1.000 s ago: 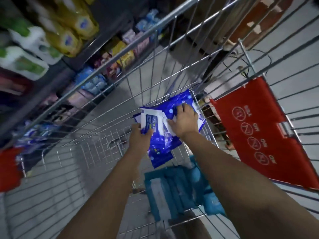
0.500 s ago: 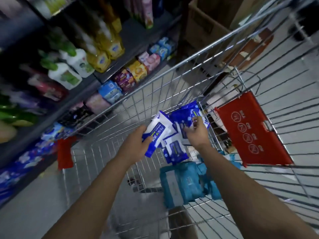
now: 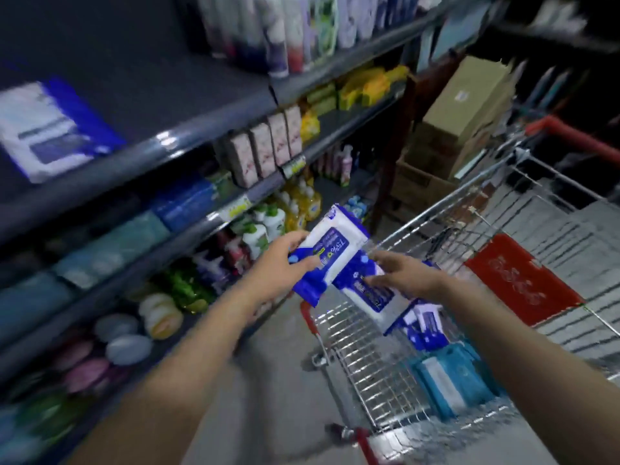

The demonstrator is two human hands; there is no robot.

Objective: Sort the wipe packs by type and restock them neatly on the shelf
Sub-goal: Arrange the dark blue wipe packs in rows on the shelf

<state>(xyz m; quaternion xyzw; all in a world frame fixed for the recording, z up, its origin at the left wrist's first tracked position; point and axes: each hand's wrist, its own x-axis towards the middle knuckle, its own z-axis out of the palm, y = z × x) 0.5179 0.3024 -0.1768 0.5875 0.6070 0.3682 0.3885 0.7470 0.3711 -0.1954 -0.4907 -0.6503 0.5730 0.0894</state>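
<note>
left hand (image 3: 278,263): pinches 1 blue wipe pack (image 3: 335,246)
right hand (image 3: 407,275): grips 1 second blue pack (image 3: 375,297), 4 o'clock of first
shelf (image 3: 134,156): 1 shelved pack (image 3: 43,129), 10 o'clock

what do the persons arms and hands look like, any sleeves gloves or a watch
No sleeves in view: the left forearm and right forearm are bare up to the picture's edge. The left hand and right hand wear no gloves. No watch, band or ring can be made out, though the picture is blurred.
</note>
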